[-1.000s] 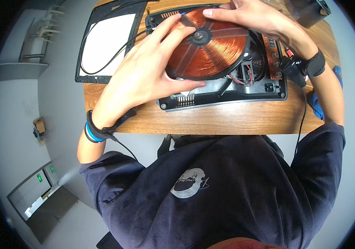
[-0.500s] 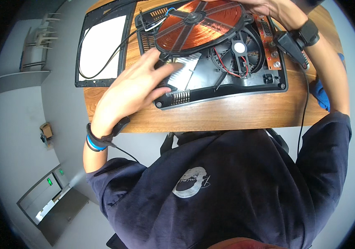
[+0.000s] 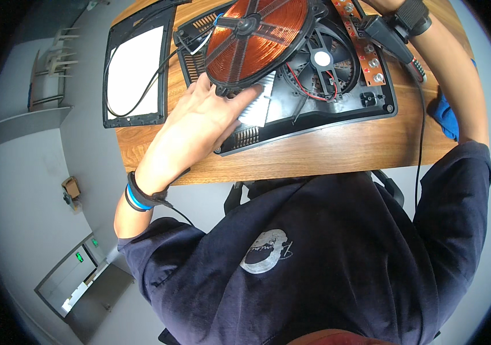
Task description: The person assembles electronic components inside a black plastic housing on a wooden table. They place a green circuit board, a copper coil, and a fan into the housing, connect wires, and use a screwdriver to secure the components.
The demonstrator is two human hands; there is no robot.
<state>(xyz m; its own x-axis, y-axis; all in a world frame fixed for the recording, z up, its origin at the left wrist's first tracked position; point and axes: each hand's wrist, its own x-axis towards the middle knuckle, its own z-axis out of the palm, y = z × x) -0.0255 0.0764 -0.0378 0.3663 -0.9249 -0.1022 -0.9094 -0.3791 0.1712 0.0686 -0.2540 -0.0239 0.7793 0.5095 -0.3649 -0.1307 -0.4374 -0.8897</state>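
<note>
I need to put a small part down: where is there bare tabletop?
The longest bare strip of wooden tabletop lies between the induction cooker housing and the near edge. A smaller one lies between the housing's right side and the black cable. Crowded: the housing's left half, where copper coil, left hand and heatsink bunch.

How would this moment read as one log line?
left hand: at near rim of coil | right hand: mostly out of view | coil: tilted over base | fan: right of coil | panel: left of base
</note>
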